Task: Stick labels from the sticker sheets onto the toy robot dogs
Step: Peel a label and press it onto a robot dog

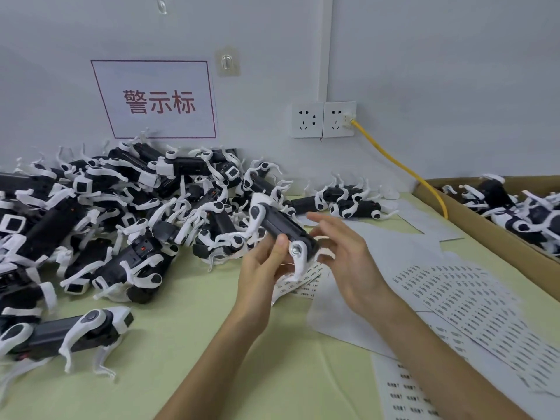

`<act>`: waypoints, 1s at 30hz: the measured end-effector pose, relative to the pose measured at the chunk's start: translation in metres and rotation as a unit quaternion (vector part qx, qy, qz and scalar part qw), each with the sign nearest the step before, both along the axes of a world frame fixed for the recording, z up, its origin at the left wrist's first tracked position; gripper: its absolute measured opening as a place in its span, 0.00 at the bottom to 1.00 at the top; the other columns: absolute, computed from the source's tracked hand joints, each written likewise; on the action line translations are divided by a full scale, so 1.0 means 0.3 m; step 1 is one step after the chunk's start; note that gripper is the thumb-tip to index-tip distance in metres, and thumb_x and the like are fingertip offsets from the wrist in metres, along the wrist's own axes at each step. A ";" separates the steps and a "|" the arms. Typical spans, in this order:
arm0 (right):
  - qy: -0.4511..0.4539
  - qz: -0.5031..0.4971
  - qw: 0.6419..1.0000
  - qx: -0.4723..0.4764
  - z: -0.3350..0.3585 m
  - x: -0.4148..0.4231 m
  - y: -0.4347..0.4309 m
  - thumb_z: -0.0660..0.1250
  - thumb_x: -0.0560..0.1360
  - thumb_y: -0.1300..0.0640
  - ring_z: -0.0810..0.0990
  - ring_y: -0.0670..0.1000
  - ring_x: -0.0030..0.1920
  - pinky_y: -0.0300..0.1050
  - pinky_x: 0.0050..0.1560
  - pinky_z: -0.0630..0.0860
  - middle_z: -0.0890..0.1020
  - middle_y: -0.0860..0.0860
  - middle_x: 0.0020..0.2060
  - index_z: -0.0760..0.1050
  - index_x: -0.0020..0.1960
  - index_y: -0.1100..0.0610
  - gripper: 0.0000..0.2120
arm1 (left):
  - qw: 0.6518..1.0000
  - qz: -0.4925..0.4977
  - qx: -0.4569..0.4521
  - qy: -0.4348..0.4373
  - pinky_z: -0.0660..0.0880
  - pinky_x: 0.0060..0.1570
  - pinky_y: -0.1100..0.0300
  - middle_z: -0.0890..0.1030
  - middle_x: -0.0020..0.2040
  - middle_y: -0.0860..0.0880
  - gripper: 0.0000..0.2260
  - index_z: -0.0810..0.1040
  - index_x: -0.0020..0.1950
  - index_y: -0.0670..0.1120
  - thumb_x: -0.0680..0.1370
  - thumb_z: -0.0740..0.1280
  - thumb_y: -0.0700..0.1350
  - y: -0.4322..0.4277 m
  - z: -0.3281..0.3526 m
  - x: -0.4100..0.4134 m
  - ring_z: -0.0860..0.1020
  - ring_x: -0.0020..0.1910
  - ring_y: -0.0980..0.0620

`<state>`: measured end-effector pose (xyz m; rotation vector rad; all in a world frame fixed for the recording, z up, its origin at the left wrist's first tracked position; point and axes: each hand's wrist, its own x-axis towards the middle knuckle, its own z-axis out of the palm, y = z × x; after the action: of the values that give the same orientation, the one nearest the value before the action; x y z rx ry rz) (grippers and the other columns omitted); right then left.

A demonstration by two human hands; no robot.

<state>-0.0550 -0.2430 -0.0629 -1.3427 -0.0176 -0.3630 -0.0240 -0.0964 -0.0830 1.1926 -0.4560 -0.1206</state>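
Observation:
My left hand point(263, 262) grips a black-and-white toy robot dog point(280, 227) above the table, thumb on its black body near a white leg joint. My right hand point(348, 253) is at the dog's right end, fingers loosely spread and blurred; whether it touches the dog I cannot tell. Sticker sheets point(460, 301) with rows of small dark labels lie fanned on the table at the right. Another label strip point(303, 284) lies under my hands. A large pile of toy dogs point(121, 213) covers the left and back of the table.
A cardboard box point(497, 234) with more toy dogs stands at the right edge. A yellow cable point(403, 168) runs from a wall socket point(322, 119) down behind the box. One dog point(75, 331) lies alone at the front left on the pale green table point(197, 374).

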 end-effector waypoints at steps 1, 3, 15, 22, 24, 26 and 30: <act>0.000 0.024 1.000 -0.006 0.000 -0.001 0.007 0.68 0.78 0.53 0.81 0.49 0.48 0.47 0.51 0.73 0.85 0.50 0.49 0.83 0.59 0.53 0.12 | 1.000 -0.007 0.013 -0.015 0.79 0.52 0.55 0.86 0.52 0.43 0.16 0.83 0.60 0.43 0.80 0.67 0.53 -0.004 -0.001 -0.003 0.84 0.50 0.46; 0.000 0.040 0.999 -0.017 -0.003 -0.005 0.019 0.67 0.80 0.57 0.84 0.50 0.51 0.45 0.51 0.78 0.86 0.54 0.54 0.82 0.62 0.56 0.12 | 0.999 -0.007 0.031 -0.040 0.81 0.49 0.56 0.86 0.47 0.45 0.10 0.84 0.55 0.49 0.81 0.66 0.51 -0.007 -0.003 -0.010 0.83 0.47 0.48; 0.111 0.083 0.987 0.085 0.002 -0.006 0.005 0.74 0.67 0.40 0.80 0.54 0.40 0.49 0.40 0.77 0.81 0.54 0.41 0.79 0.52 0.57 0.23 | 0.979 -0.060 0.141 -0.137 0.74 0.42 0.63 0.80 0.39 0.52 0.15 0.81 0.60 0.41 0.79 0.66 0.49 -0.012 -0.015 -0.031 0.77 0.38 0.54; 0.094 0.180 0.966 0.161 0.000 -0.006 -0.012 0.67 0.77 0.47 0.84 0.57 0.42 0.50 0.38 0.81 0.84 0.58 0.48 0.84 0.56 0.58 0.17 | 0.988 -0.138 0.062 0.038 0.73 0.39 0.61 0.78 0.37 0.48 0.10 0.82 0.39 0.48 0.77 0.65 0.49 0.007 -0.003 -0.019 0.76 0.35 0.52; 0.063 0.163 0.977 0.126 0.003 -0.007 -0.002 0.68 0.77 0.50 0.80 0.60 0.37 0.52 0.36 0.77 0.80 0.63 0.48 0.78 0.57 0.62 0.16 | 0.985 -0.156 0.023 0.065 0.74 0.41 0.60 0.81 0.39 0.47 0.11 0.84 0.42 0.46 0.79 0.63 0.42 0.019 -0.007 -0.005 0.77 0.36 0.52; 0.032 0.130 0.987 0.089 0.001 -0.006 0.005 0.70 0.75 0.54 0.78 0.60 0.36 0.56 0.44 0.74 0.78 0.64 0.46 0.75 0.56 0.61 0.14 | 0.984 -0.169 0.000 0.064 0.73 0.41 0.61 0.79 0.36 0.50 0.20 0.83 0.39 0.49 0.82 0.57 0.36 0.029 -0.007 0.004 0.75 0.35 0.54; 0.007 0.126 0.990 0.056 -0.002 -0.015 0.021 0.72 0.74 0.54 0.79 0.61 0.36 0.60 0.48 0.68 0.80 0.63 0.41 0.75 0.58 0.59 0.16 | 0.973 -0.205 -0.053 0.093 0.72 0.44 0.57 0.74 0.34 0.47 0.13 0.79 0.39 0.45 0.78 0.58 0.42 0.045 0.020 -0.001 0.73 0.36 0.51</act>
<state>-0.0593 -0.2367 -0.0635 -1.2152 -0.1510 -0.1382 -0.0242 -0.0830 -0.0770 0.9585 -0.5315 -0.5520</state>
